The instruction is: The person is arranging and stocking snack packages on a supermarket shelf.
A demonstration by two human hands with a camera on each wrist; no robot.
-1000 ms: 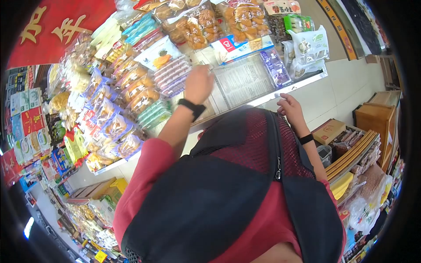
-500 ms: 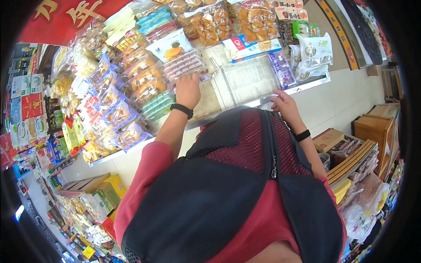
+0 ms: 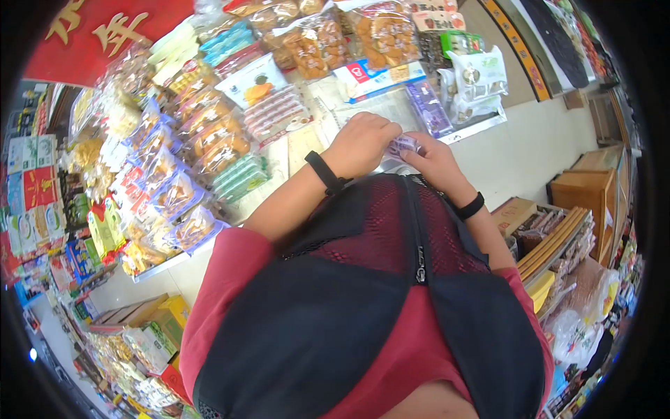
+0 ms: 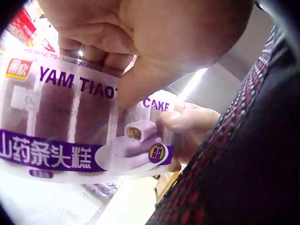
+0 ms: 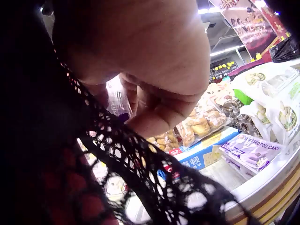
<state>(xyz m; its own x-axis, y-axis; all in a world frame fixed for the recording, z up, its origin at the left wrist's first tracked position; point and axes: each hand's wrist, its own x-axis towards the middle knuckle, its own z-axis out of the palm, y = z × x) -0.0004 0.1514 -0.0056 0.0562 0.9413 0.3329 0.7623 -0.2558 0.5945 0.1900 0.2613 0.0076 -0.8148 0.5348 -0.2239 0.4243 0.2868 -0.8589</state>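
Observation:
A clear packet of yam cake [image 4: 93, 122] with purple print is held between my two hands, close in front of my chest at the counter's near edge. My left hand [image 3: 363, 143] grips it from above, thumb across its front in the left wrist view. My right hand [image 3: 441, 166] pinches its other end, with the thumb [image 4: 176, 119] on the printed side. In the right wrist view my right hand [image 5: 150, 61] hides most of the packet, and only a shiny strip shows beyond the fingers.
Pink striped packs [image 3: 276, 113], green packs [image 3: 241, 178] and bagged buns [image 3: 220, 140] fill the counter's left side. Further back are a blue-and-white box [image 3: 380, 78] and bagged pastries [image 3: 384, 35]. A purple yam cake pack [image 3: 429, 108] lies near white bags [image 3: 478, 80] at the right.
My left hand has moved right, from beside the pink striped packs to meet my right hand. The yam cake packet is now between them; my right hand has shifted slightly left and grips it.

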